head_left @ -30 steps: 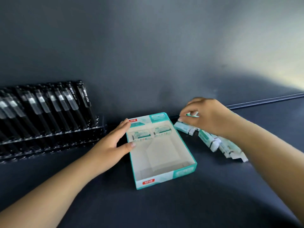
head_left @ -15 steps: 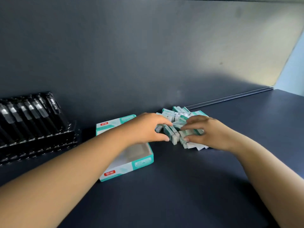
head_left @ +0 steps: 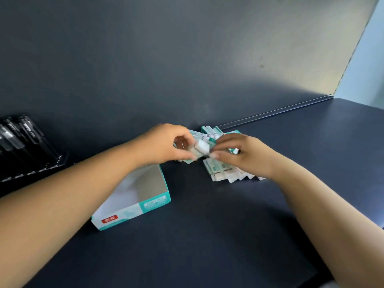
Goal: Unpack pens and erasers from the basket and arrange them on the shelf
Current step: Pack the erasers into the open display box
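A pile of teal-and-white wrapped erasers lies on the dark shelf against the back wall. My left hand and my right hand meet over the pile, each pinching erasers; a white eraser end shows between their fingertips. Part of the pile is hidden under both hands. The open teal-and-white eraser box sits to the left of the pile, partly under my left forearm; the part of its inside that I see holds nothing. Black pens stand in a clear rack at the far left.
The dark back wall rises right behind the erasers, with a metal rail along its foot. The shelf's right end shows a pale blue wall beyond it. The pen rack's clear front edge is left of the box.
My left hand left the box and crossed right to the eraser pile. Both hands have closed on erasers and lifted slightly. My view shifted right, pushing the box and the pens leftwards.
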Demonstrator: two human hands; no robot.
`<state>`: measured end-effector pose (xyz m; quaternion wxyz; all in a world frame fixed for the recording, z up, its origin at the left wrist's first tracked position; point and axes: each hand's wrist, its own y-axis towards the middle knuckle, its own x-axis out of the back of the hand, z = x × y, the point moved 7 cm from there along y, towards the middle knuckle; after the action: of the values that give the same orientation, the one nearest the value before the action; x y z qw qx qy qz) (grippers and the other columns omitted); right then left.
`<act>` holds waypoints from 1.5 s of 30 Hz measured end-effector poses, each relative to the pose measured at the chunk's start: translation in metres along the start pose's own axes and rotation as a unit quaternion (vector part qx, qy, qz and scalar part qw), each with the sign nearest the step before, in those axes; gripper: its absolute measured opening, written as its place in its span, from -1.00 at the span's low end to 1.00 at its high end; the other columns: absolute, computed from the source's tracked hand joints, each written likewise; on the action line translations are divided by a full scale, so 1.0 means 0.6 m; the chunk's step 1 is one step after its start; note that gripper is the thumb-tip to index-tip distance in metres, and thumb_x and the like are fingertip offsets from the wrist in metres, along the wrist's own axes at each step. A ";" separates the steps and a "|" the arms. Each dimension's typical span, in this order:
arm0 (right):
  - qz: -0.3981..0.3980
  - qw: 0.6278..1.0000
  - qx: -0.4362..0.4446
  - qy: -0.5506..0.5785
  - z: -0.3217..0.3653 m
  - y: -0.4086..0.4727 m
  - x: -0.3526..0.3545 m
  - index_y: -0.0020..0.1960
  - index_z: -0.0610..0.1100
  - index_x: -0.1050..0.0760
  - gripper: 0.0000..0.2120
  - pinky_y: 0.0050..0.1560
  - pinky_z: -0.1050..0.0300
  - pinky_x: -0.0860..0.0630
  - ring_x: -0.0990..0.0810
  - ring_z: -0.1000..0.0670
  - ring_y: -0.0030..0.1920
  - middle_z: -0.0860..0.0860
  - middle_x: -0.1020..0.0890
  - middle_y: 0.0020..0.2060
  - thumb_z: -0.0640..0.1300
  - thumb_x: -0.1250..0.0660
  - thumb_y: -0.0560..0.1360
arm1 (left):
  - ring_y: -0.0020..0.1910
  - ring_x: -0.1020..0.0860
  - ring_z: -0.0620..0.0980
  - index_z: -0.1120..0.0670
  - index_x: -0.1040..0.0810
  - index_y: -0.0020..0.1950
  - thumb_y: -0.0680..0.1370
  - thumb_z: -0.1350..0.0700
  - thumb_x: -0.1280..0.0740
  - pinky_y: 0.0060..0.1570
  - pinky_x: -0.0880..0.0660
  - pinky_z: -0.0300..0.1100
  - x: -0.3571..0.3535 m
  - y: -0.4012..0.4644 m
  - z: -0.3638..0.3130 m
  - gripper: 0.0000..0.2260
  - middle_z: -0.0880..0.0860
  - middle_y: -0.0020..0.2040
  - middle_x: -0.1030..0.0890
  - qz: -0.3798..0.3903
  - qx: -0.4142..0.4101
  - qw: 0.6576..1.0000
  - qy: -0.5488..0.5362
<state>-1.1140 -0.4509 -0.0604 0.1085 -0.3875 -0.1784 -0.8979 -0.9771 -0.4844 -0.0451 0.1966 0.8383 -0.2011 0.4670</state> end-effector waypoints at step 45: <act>0.062 0.998 0.012 -0.020 0.184 0.127 -0.150 -0.07 0.17 -0.51 -0.73 0.12 0.30 -0.43 -0.57 0.12 -0.08 0.35 -0.53 -0.23 -0.16 -0.44 0.35 | -0.07 -0.56 -0.32 -0.18 -0.36 -0.06 0.46 0.14 -0.36 -0.08 -0.44 -0.51 0.117 -0.295 0.235 -0.75 -0.23 -0.08 -0.57 -0.337 0.160 0.906 -0.202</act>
<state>-0.9554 -0.4710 -0.0383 0.1649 -0.4147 -0.1672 -0.8792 -0.7519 -0.4188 -0.0782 0.1602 0.9527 0.1353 0.2198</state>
